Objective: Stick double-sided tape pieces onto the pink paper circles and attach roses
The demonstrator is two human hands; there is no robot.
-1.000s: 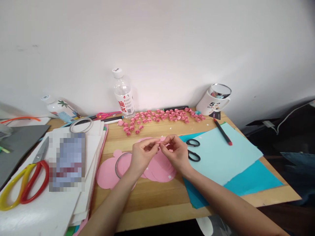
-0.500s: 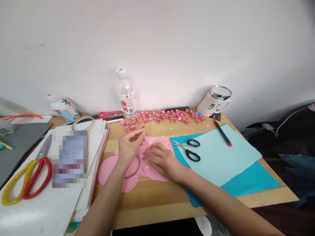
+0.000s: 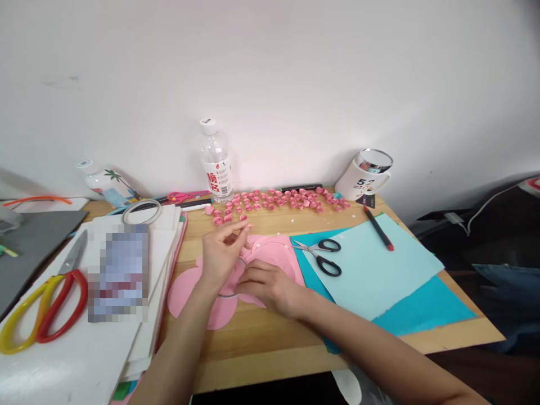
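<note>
My left hand is closed in a pinch above the pink paper circles, and a small pink paper piece shows at its fingertips. Just to the right, my right hand has its fingers curled together at the edge of a thin grey ring. Whatever its fingertips hold is hidden. Beneath both hands lie several overlapping pink paper circles. Behind them, many small rolled pink paper roses are spread along the back of the table.
Black-handled scissors lie partly open on blue paper sheets, near a marker. A clear bottle and a white mug stand by the wall. At left, large scissors rest on a paper stack.
My right hand has moved left towards my left hand, its fingers drawing closer together at the ring. The ring has shifted slightly to the right. My left hand stays almost in place, still pinching.
</note>
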